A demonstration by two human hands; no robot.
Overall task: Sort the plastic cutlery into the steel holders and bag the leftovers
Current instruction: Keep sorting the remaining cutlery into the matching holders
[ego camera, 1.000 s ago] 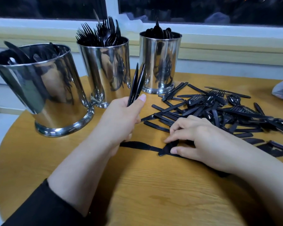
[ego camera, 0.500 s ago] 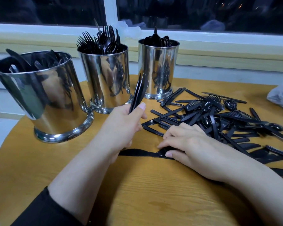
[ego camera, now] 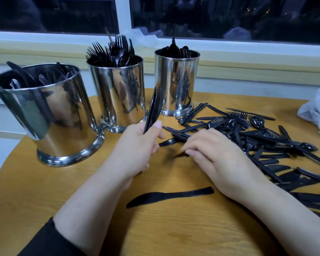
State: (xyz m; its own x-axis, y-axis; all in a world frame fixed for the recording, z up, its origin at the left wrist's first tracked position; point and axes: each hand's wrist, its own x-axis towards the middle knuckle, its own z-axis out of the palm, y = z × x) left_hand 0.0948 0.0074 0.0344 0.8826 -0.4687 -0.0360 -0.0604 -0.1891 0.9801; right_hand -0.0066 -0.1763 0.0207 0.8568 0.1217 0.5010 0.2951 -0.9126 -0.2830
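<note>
The left hand [ego camera: 137, 145] grips a few black plastic knives [ego camera: 153, 109], blades pointing up and slightly right. The right hand [ego camera: 216, 154], fingers curled, pinches a blurred black piece [ego camera: 180, 154] beside the heap of black plastic cutlery [ego camera: 248, 130] on the round wooden table [ego camera: 44, 191].

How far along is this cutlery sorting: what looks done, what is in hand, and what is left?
Done: all three steel holders already hold black cutlery. In hand: the left hand grips a few knives upright; the right hand picks at the loose pile. Left: that pile, one knife near the table's front edge, and filling the plastic bag.
</note>
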